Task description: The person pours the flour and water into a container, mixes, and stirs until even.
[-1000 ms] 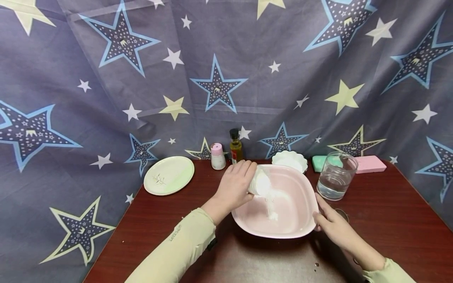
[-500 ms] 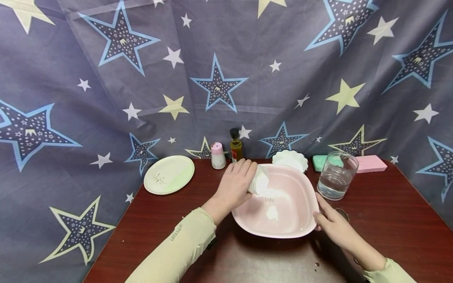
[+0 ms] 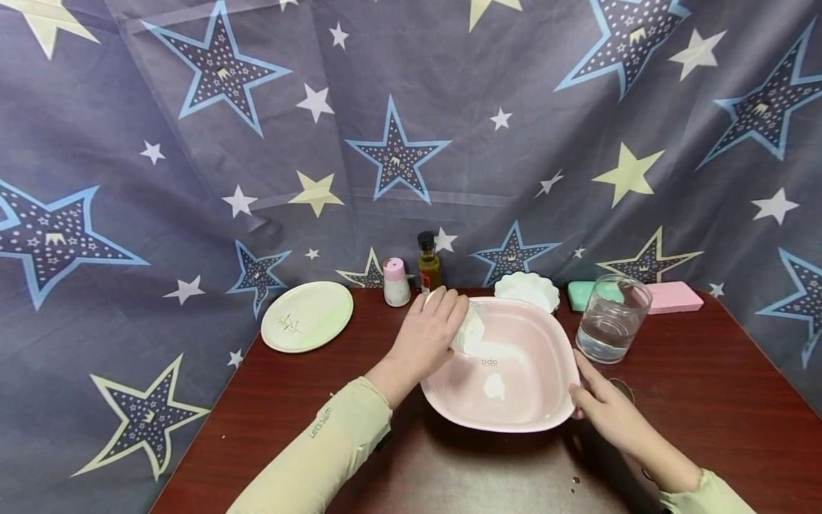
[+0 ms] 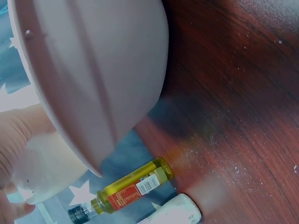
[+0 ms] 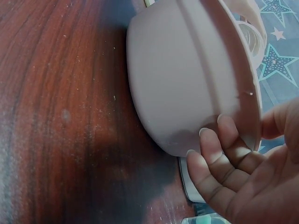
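Note:
My left hand (image 3: 427, 332) grips a clear cup (image 3: 472, 330), coated whitish inside, tipped over the left side of a pink basin (image 3: 539, 400). In the right wrist view the tilted mouth of the cup (image 5: 254, 44) shows beyond the basin's rim. Small dark lettering and bright white patches show on the basin's inner floor. My right hand (image 3: 604, 403) holds the basin at its right edge. The right wrist view has that hand's thumb at the rim and its fingers (image 5: 210, 144) bent against the outer wall.
Behind the basin stand an oil bottle (image 3: 429, 268), a pink-topped shaker (image 3: 396, 284) and a white scalloped dish (image 3: 526, 289). A glass of water (image 3: 606, 332) is close by my right hand, before green (image 3: 579, 295) and pink blocks (image 3: 674, 298). A plate (image 3: 308, 318) lies at left.
A white stream fell from the cup into the basin one second ago; now none shows and the lettering is uncovered. Less white shows in the cup. Both hands have stayed nearly still.

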The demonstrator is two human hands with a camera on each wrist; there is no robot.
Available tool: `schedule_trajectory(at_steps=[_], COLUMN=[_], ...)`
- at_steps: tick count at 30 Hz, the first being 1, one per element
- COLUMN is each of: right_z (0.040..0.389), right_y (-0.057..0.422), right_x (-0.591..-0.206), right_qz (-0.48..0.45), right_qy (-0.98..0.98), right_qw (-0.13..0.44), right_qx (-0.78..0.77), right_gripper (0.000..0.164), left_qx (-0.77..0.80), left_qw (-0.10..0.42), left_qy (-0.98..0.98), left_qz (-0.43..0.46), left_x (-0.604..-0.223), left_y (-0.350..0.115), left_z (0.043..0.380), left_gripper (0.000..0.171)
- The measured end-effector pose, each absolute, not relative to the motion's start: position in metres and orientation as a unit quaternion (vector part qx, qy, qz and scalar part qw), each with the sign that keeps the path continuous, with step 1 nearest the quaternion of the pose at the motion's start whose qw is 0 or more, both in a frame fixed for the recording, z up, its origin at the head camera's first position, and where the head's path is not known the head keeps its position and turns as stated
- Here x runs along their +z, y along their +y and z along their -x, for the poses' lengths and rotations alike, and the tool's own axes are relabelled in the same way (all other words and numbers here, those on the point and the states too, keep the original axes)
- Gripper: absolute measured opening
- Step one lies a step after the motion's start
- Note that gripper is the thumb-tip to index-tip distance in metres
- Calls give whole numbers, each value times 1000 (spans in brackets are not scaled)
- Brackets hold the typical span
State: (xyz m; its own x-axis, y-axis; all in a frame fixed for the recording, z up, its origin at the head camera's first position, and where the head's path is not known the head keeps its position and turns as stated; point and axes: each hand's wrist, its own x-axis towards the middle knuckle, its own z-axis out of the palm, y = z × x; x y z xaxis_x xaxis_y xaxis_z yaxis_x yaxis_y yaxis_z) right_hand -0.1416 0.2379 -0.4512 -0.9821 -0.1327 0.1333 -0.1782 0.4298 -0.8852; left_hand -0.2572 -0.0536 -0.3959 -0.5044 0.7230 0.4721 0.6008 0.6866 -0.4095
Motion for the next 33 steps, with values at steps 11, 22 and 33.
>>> schedule_trajectory(at_steps=[11, 22, 33], right_z=[142, 141, 142], right_y=[238, 237, 236], right_x=[-452, -451, -452], right_qz=[-89, -92, -88], right_qy=[-848, -849, -845], right_qw=[20, 24, 24], right_qx=[522, 519, 528], right_gripper=[58, 58, 58], left_qx=[97, -27, -345], left_qw=[312, 244, 150], left_qy=[-861, -910, -904], left_qz=[390, 334, 204], left_x=[-397, -394, -387], left_y=[-54, -57, -79], left_z=[258, 259, 263], left_gripper=[82, 89, 80])
